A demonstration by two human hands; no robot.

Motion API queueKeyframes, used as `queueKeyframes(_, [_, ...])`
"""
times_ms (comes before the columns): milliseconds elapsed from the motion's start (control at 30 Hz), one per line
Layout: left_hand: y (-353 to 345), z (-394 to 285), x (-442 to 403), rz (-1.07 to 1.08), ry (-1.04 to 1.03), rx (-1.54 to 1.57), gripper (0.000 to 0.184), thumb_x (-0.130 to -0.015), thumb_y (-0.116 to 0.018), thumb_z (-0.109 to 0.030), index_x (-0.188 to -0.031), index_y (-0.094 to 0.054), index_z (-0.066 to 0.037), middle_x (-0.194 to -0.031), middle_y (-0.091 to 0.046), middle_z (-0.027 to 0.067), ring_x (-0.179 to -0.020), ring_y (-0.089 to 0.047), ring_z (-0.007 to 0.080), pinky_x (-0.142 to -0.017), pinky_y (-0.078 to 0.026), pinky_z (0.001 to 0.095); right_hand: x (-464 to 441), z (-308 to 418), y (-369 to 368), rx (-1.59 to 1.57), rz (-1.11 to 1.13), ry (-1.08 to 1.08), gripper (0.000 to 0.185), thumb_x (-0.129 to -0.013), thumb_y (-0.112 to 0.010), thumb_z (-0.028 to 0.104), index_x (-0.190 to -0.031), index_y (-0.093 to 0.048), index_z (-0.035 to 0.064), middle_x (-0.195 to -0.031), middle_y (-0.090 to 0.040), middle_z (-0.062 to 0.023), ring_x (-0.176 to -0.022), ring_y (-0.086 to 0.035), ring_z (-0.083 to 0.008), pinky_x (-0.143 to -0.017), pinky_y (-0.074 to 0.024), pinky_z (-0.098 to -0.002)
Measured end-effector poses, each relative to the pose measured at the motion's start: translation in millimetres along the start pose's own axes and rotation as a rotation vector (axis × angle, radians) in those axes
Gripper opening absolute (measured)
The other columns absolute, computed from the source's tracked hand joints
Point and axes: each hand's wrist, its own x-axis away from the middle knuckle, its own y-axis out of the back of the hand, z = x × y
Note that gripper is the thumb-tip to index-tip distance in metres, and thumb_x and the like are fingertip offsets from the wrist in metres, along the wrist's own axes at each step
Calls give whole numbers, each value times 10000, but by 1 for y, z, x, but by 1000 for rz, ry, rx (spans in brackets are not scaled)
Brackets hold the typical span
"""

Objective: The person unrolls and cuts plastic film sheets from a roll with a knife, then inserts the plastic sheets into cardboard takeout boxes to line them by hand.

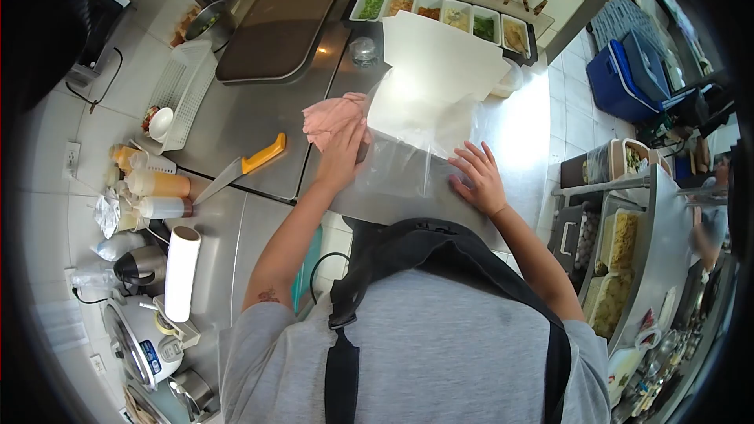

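Steel counter (255,106) beneath a white sheet (424,71) overlapping clear plastic (393,169) — left hand (344,153) on a pink cloth (323,121), grip unclear; right hand (477,178) open, fingers spread, by the plastic — dragging the cloth sideways could snag and crease it

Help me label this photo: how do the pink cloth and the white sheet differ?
The pink cloth is crumpled; the white sheet is largely smooth. The cloth is small; the sheet is much larger. The cloth's outline is irregular; the sheet's edges look straight. Both are over the steel counter.
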Motion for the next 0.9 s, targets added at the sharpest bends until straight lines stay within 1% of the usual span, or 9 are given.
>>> queueKeyframes(167, [1,-12,-11,-94,-5,28,943,-705,-802,-216,-1479,-287,-63,-1441,-384,181,-1281,-422,374,-1063,-365,438,-4,-13,2,133,-30,49,270,-809,-673,92,-1074,-664,146,-1142,-641,-44,-1211,-545,-255,-1112,-312,-516])
queueKeyframes(233, [1,-16,-15,-129,7,33,984,-700,-821,-243,-1491,-263,-66,-1457,-362,194,-1280,-419,388,-1065,-367,439,-9,-25,8,74,-51,-7,234,-817,-654,68,-1040,-664,136,-1111,-651,-42,-1174,-566,-258,-1101,-333,-501])
queueKeyframes(267, [-1,-18,-17,-162,-22,28,933,-701,-817,-238,-1474,-312,-96,-1445,-379,187,-1265,-436,382,-1052,-379,440,-11,-28,12,47,-61,-37,218,-820,-644,56,-1024,-665,131,-1095,-656,-41,-1155,-576,-260,-1096,-344,-493])
queueKeyframes(367, [-5,-23,-25,-237,-118,-21,762,-709,-795,-209,-1396,-465,-187,-1397,-444,154,-1213,-489,356,-1012,-414,436,-16,-27,30,31,-9,-11,205,-803,-621,-14,-975,-646,94,-1116,-653,-56,-1171,-562,-292,-1082,-365,-479])
queueKeyframes(433, [-7,-24,-27,-250,-192,-108,624,-721,-771,-174,-1309,-576,-252,-1350,-504,113,-1171,-527,329,-987,-436,424,-15,-23,39,70,43,11,295,-765,-614,-29,-1033,-639,92,-1151,-641,-64,-1193,-542,-291,-1065,-391,-463])
queueKeyframes(533, [-4,-22,-25,-225,-201,-134,498,-748,-721,-112,-1204,-653,-301,-1285,-566,53,-1127,-556,298,-972,-449,403,-10,-22,42,174,98,58,369,-756,-603,-24,-1099,-632,109,-1169,-631,-55,-1206,-527,-283,-1066,-393,-456])
queueKeyframes(633, [4,-22,-25,-215,-207,-119,451,-773,-703,-123,-1189,-661,-294,-1257,-586,29,-1133,-553,286,-979,-446,408,-4,-39,35,218,104,116,409,-763,-594,4,-1149,-624,133,-1164,-625,-30,-1202,-521,-260,-1078,-382,-456])
queueKeyframes(833, [10,-30,-33,-146,-407,-100,332,-781,-714,-203,-1110,-702,-245,-1296,-583,-25,-1159,-547,244,-992,-436,406,-14,-59,41,186,127,181,344,-817,-632,99,-1159,-630,138,-1092,-642,-10,-1112,-564,-225,-1049,-408,-436])
queueKeyframes(900, [12,-29,-31,-112,-363,1,308,-774,-721,-210,-1082,-713,-216,-1227,-626,-39,-1160,-544,236,-987,-437,401,-16,-55,46,137,95,200,312,-834,-645,132,-1146,-640,135,-1089,-646,-8,-1097,-567,-228,-1041,-411,-443])
